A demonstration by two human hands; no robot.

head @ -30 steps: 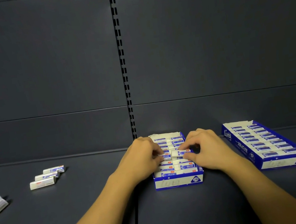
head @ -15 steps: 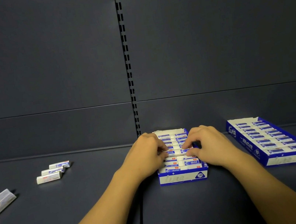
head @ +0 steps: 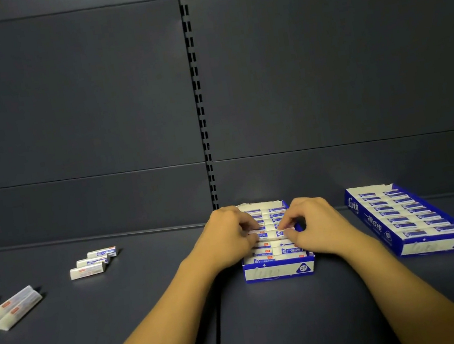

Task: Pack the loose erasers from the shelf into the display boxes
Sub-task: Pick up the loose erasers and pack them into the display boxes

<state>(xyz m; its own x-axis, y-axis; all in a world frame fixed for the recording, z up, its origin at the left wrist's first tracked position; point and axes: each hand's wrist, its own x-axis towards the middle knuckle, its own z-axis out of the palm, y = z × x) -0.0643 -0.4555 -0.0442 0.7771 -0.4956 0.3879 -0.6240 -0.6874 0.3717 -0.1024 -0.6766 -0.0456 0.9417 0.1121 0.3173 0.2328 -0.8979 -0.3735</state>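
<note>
Both hands, left hand (head: 230, 238) and right hand (head: 314, 225), pinching one eraser (head: 270, 235) end to end, seating it level in box (head: 278, 270) beneath; loose erasers (head: 93, 263) far left.

loose erasers (head: 93, 262) left – centre box (head: 279, 271) – second box (head: 436, 245) right.

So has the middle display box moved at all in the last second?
No. The middle display box still sits just right of the slotted upright, its back end against the wall; only the camera view shifted.
</note>
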